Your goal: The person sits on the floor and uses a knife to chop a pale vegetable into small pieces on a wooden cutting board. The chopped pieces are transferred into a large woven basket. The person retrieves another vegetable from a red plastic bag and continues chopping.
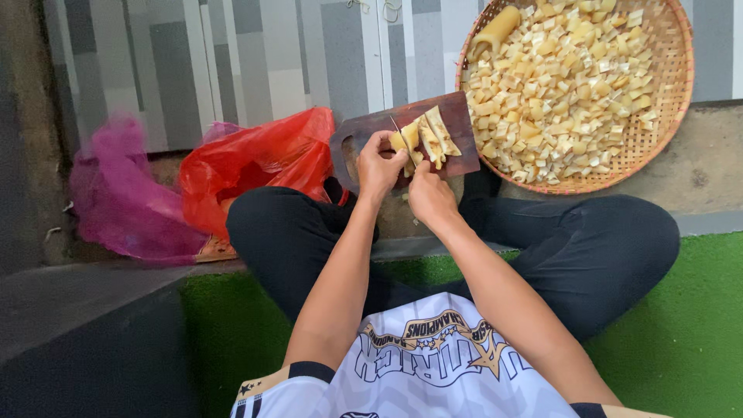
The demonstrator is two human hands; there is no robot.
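Left hand [379, 166] pinning yellow slices [422, 139] (on board [457, 116]) — right hand [429, 193] cutting

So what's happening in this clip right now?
A person sits cross-legged on green matting, cutting pale yellow strips on a dark wooden cutting board. The left hand pins the strips at their near end, while the right hand works a thin knife through them. To the right, a round woven basket is already heaped with small yellow cubes and one uncut piece. A red plastic bag and a purple one lie to the left.
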